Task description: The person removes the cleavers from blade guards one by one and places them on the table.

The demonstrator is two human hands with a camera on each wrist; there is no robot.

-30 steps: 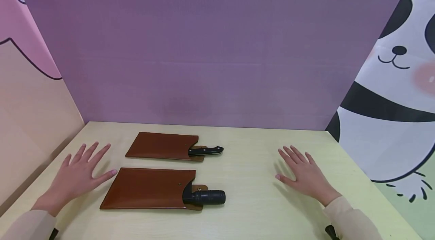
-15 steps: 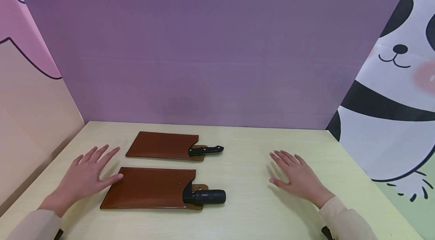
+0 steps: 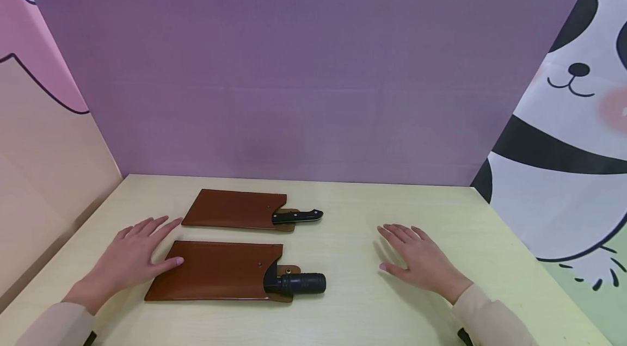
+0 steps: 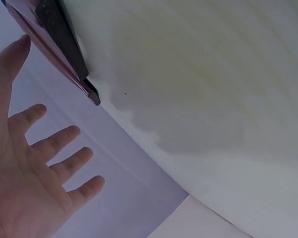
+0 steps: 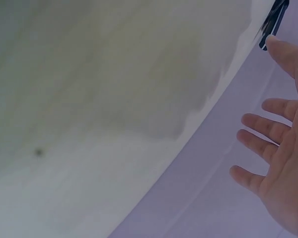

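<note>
In the head view, two brown leather sheaths lie on the table one behind the other. A knife with a black riveted handle (image 3: 297, 216) sticks out to the right of the far sheath (image 3: 235, 209). From the near sheath (image 3: 215, 271) protrudes a black ribbed cylinder (image 3: 301, 283); the rest of it is hidden inside. My left hand (image 3: 129, 261) is spread, its thumb over the near sheath's left part; whether it touches I cannot tell. My right hand (image 3: 421, 261) hovers with extended fingers to the right of both, holding nothing. Both wrist views show bare palms.
The pale wooden table (image 3: 352, 313) ends at a purple backdrop (image 3: 313, 74). A panda-printed panel (image 3: 563, 134) stands at the right, and a pink and cream panel (image 3: 44, 134) at the left.
Both hands have moved inward and slightly toward the near edge. My left thumb has come over the near sheath. The sheaths have stayed in place.
</note>
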